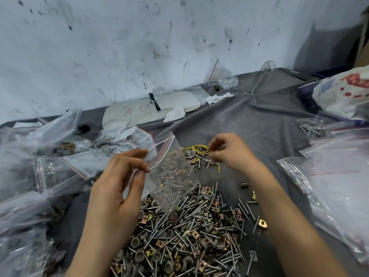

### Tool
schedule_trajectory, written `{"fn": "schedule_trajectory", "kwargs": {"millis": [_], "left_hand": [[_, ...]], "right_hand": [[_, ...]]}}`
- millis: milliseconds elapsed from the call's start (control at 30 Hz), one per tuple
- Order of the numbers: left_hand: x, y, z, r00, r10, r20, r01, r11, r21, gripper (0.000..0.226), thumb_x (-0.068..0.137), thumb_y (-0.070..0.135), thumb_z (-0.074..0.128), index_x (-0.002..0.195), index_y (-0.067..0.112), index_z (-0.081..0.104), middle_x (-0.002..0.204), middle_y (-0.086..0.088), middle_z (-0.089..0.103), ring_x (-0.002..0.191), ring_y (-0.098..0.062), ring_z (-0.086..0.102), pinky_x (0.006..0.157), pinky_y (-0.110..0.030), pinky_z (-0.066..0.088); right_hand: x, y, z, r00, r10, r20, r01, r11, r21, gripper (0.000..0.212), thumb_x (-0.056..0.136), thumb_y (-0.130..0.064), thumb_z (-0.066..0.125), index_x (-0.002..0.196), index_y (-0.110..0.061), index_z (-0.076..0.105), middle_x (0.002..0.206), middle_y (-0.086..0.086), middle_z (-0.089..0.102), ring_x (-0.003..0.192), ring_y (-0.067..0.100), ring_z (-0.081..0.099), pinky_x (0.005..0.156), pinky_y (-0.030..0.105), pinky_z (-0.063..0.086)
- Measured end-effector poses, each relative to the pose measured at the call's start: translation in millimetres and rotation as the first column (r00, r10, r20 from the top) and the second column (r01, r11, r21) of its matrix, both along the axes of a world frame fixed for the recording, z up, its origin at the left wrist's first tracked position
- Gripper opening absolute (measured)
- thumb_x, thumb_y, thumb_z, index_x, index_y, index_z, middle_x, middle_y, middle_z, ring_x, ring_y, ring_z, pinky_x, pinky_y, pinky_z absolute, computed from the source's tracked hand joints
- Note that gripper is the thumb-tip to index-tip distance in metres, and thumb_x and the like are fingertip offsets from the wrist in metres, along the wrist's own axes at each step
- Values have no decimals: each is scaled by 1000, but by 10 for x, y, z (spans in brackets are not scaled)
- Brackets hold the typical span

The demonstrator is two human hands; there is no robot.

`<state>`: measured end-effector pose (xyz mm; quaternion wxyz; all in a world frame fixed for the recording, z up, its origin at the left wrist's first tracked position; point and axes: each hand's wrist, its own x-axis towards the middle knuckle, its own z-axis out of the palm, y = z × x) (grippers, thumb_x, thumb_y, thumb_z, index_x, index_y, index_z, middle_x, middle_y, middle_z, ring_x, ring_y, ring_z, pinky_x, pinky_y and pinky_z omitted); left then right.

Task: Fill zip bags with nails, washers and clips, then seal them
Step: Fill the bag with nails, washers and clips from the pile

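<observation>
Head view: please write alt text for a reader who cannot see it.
The left hand pinches a clear zip bag above a pile of nails, washers and clips on grey cloth. The right hand, curled, is beside yellow rubber bands.

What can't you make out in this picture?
Head view:
- What, if anything, the right hand pinches: hidden by its fingers.
- Whether the zip bag in the grip of the left hand holds anything: the pile shows through it.
- Printed bag, right: cut off by the edge.

Clear red-striped zip bag (169,166) open, tilted above heaped nails, washers, clips (189,232)
</observation>
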<state>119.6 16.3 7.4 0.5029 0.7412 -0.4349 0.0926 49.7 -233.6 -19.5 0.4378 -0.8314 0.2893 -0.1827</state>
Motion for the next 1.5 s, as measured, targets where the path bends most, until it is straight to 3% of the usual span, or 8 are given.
{"fn": "schedule_trajectory", "kwargs": {"millis": [167, 267, 667, 1033, 1133, 1200, 1300, 1500], "left_hand": [[-91, -65, 19, 993, -65, 101, 60, 997, 44, 17, 88, 32, 45, 85, 24, 60, 118, 15, 59, 112, -2, 57, 87, -24, 48], [-158, -109, 23, 986, -120, 116, 113, 991, 70, 18, 88, 29, 46, 85, 21, 61, 117, 11, 60, 115, -5, 57, 89, -16, 44], [-182, -116, 27, 982, -136, 128, 128, 989, 68, 17, 89, 28, 45, 85, 21, 60, 117, 11, 61, 113, -2, 57, 86, -13, 43], [-138, -98, 22, 986, -116, 116, 111, 993, 47, 19, 89, 29, 45, 86, 18, 61, 117, 12, 61, 112, -3, 58, 87, -21, 46], [-111, -81, 12, 992, -85, 93, 84, 996, 21, 18, 89, 32, 45, 87, 22, 60, 117, 15, 60, 112, -2, 58, 86, -28, 48], [-98, -73, 6, 998, -54, 42, 54, 998, -9, 16, 87, 35, 45, 88, 28, 59, 116, 18, 61, 113, -3, 58, 87, -31, 49], [-85, -72, 2, 996, -21, -86, 16, 998, -67, 11, 85, 37, 48, 89, 33, 58, 113, 22, 63, 112, -5, 60, 89, -26, 49], [-67, -63, -23, 990, 30, -138, -42, 995, -88, 28, 92, -4, 55, 85, 24, 59, 112, 14, 65, 104, 5, 62, 82, -5, 46]], "right_hand": [[-153, 345, 502, 782, -81, 618, 39, 996, 82, 23, 73, -6, 78, 69, -21, 60, 62, -7, 65, 58, 3, 60, 59, 18, 49], [-294, 616, 721, 647, 19, 762, -13, 1000, -14, 20, 72, -15, 79, 73, -23, 61, 68, -9, 66, 61, 0, 62, 59, 12, 47], [-311, 744, 764, 865, 250, 434, -23, 885, -465, 18, 72, -11, 80, 76, -8, 63, 75, 1, 61, 68, 9, 54, 65, 14, 44], [-336, 545, 716, 864, 106, 491, 44, 958, -284, 12, 82, -22, 72, 74, -19, 63, 66, -12, 60, 63, 1, 54, 60, 9, 40], [-221, 373, 568, 946, -6, 324, 85, 970, -229, 13, 84, -23, 69, 74, -22, 62, 63, -11, 60, 58, 0, 53, 55, 9, 37], [-160, 217, 409, 999, -34, -38, 22, 959, -283, 6, 87, -22, 66, 83, -18, 64, 76, -2, 65, 68, 9, 57, 59, 15, 37], [-116, 88, 107, 854, 61, -516, -137, 985, -109, 18, 85, -21, 69, 94, -6, 64, 87, 11, 67, 71, 23, 65, 63, 30, 53], [35, 168, -141, 748, 63, -661, -161, 983, -88, 27, 75, -19, 79, 81, -12, 54, 89, 7, 63, 81, 24, 65, 76, 37, 58]]}}
